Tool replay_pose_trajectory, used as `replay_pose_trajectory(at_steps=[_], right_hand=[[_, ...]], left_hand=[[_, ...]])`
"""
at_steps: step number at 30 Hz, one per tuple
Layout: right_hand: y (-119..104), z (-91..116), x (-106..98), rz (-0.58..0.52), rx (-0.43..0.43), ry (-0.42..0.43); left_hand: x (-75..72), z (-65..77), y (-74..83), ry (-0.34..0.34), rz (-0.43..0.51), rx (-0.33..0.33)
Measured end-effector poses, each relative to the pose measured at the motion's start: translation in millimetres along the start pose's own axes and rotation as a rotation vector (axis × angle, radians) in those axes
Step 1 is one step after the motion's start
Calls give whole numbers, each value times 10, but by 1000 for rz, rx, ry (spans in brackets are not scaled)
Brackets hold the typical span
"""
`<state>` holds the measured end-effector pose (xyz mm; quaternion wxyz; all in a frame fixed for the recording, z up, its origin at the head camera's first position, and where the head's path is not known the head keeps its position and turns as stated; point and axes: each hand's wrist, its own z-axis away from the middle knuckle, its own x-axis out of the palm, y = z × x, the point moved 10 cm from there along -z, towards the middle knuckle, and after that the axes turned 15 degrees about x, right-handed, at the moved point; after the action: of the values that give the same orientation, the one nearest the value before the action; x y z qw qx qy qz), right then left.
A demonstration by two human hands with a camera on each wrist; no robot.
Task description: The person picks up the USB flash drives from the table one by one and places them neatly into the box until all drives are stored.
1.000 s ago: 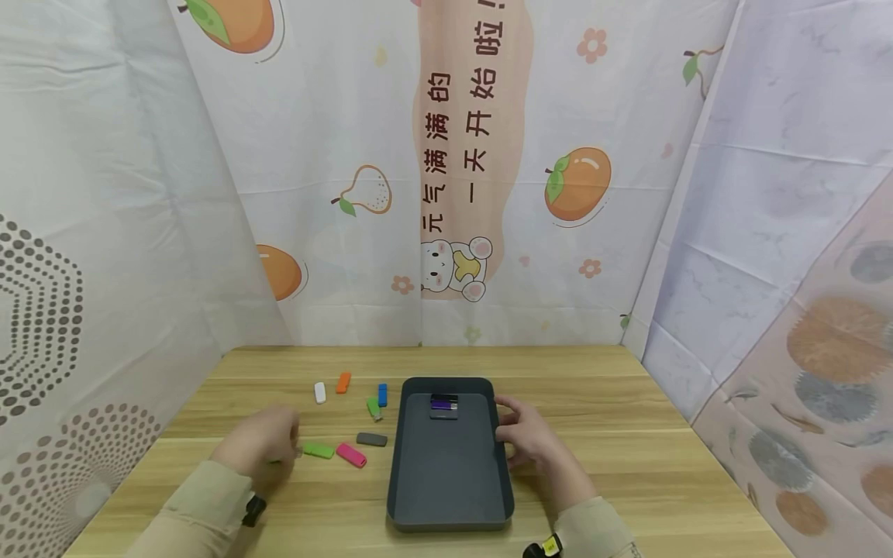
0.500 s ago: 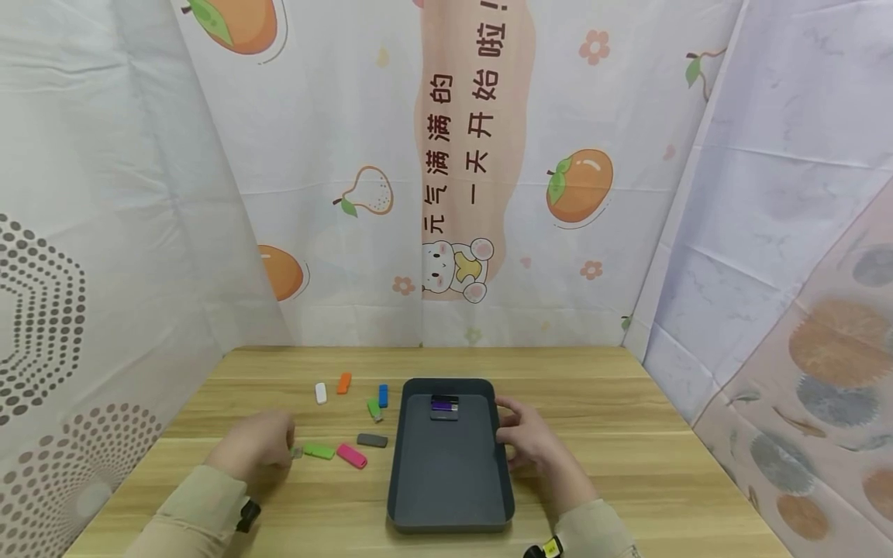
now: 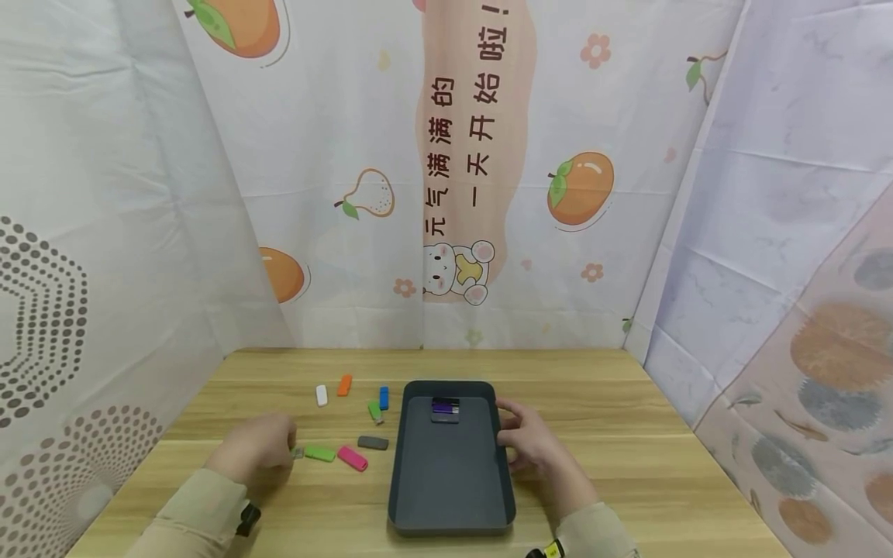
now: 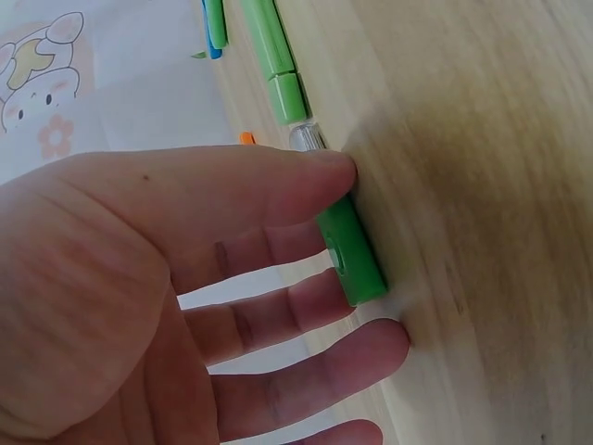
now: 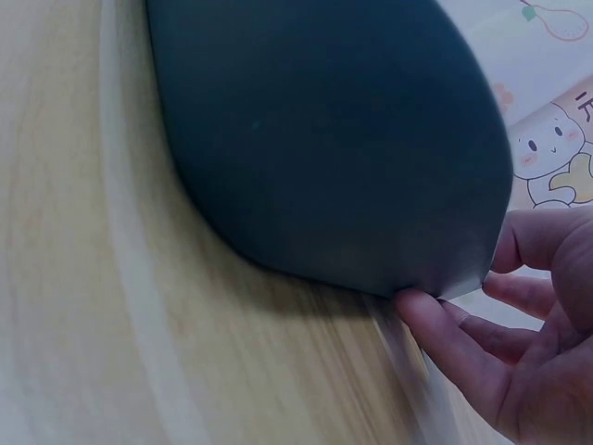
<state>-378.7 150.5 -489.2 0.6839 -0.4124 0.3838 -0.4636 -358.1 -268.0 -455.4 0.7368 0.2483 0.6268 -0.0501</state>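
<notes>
My left hand (image 3: 258,446) is low over the left of the table. In the left wrist view its thumb and forefinger pinch a dark green USB stick (image 4: 355,250) with a clear end, the other fingers spread beyond it. In line with it lies a light green USB stick (image 3: 320,453), and beside that a pink one (image 3: 353,458). My right hand (image 3: 530,438) holds the right side of a dark grey tray (image 3: 450,480); in the right wrist view the thumb touches the wall low down, the forefinger its upper edge. Several USB sticks (image 3: 445,417) lie at the tray's far end.
Left of the tray lie USB sticks: a dark grey one (image 3: 373,442), a second light green one (image 3: 376,412), a blue one (image 3: 384,397), an orange one (image 3: 345,385) and a white one (image 3: 322,395). Printed curtains (image 3: 363,271) stand behind and beside the wooden table (image 3: 579,380).
Over the last second my left hand has shifted slightly left, and the clear end of the held USB stick shows more. My right hand has stayed at the tray.
</notes>
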Motion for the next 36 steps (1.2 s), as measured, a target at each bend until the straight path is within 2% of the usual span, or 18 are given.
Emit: replay_pose_trajectory(at_steps=[8,18,30,36], right_hand=[[2,7,2,6,-3,-2],[6,6,8,10,5,-6],[2,-3,6,16,10,-5],[-5,-8,-2,18,11,7]], left_hand=[[15,-5,-15,9,-19,0],[13,7,-6,30,-5,-2],[24,13,-70,57,28,14],[-28,16,-41,85,29,24]])
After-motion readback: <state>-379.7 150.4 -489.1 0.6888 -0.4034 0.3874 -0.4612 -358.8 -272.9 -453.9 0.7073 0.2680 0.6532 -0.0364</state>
